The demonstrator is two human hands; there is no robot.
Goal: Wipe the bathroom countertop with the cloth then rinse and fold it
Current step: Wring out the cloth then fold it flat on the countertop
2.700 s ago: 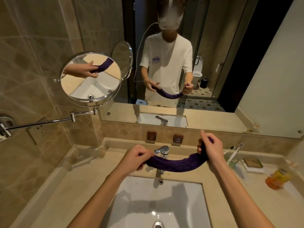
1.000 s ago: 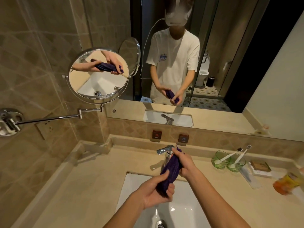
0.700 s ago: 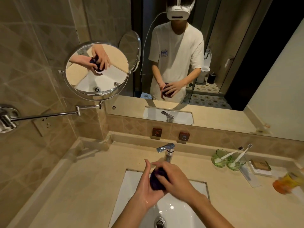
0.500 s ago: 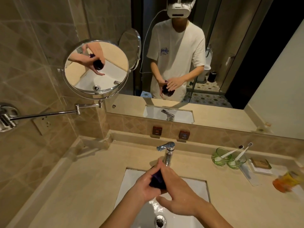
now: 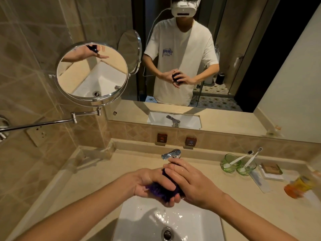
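Now purple cloth [image 5: 160,192] bunched between left hand [image 5: 152,183] and right hand [image 5: 192,181].

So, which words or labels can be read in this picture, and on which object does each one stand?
"HOT": left brown tag on the wall behind the tap.
"COLD": right brown tag.
Blue print on the white T-shirt in the mirror: too blurred to read.
Brown box on the counter: no readable text.

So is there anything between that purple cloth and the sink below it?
Nothing visible. The purple cloth is bunched between the left hand and right hand, directly above the white sink. Only the left hand's cupped fingers lie under it. The faucet sits behind the hands, apart from them.
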